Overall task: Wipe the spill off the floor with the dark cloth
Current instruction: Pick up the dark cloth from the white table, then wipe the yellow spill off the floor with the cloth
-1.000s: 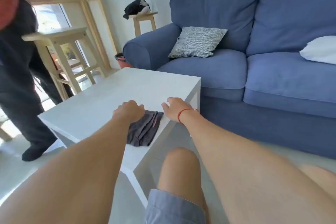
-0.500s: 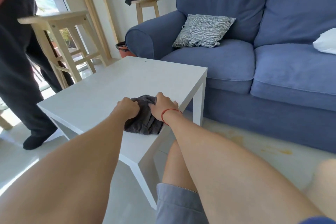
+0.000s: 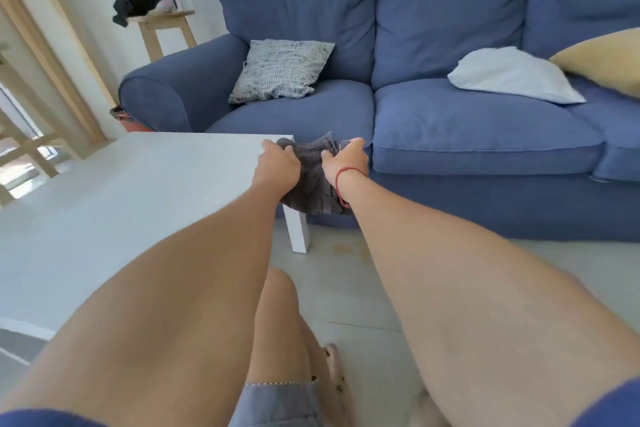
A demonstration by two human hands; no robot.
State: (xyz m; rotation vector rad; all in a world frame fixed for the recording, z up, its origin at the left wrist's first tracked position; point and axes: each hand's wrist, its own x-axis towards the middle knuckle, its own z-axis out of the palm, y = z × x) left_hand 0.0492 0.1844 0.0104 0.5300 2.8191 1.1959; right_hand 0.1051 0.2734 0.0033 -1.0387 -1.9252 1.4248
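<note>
Pale floor tiles (image 3: 363, 291) run under a white table (image 3: 121, 204) on your left and a blue sofa (image 3: 450, 135) ahead of you. On the tiles, just past the table's near leg (image 3: 298, 232) and in front of the sofa base, a faint yellowish spill (image 3: 349, 251) shows as a few blotches.

Both your arms reach forward. Your left hand (image 3: 277, 165) is closed on the left edge of the cloth (image 3: 311, 184), and your right hand (image 3: 346, 159), with a red string around its wrist, grips the right edge. The dark grey cloth is held up in the air between the two hands, off the table, beside the table's corner and above the spill. It sags below your wrists in loose folds, and its lower hem hangs in front of the sofa base without touching the floor.

On the sofa lie a striped cushion (image 3: 280, 71) against the left armrest, a white pillow (image 3: 512, 74) on the middle seat and a yellow pillow (image 3: 602, 59) at the far right edge. Behind the armrest, a wooden stool (image 3: 166, 29) by the wall carries a heap of dark and pale fabric (image 3: 142, 0). A wooden frame (image 3: 45, 55) stands along the left edge.

Your bare knee (image 3: 277, 315) and the hem of your blue shorts (image 3: 277, 402) show low between your arms.
</note>
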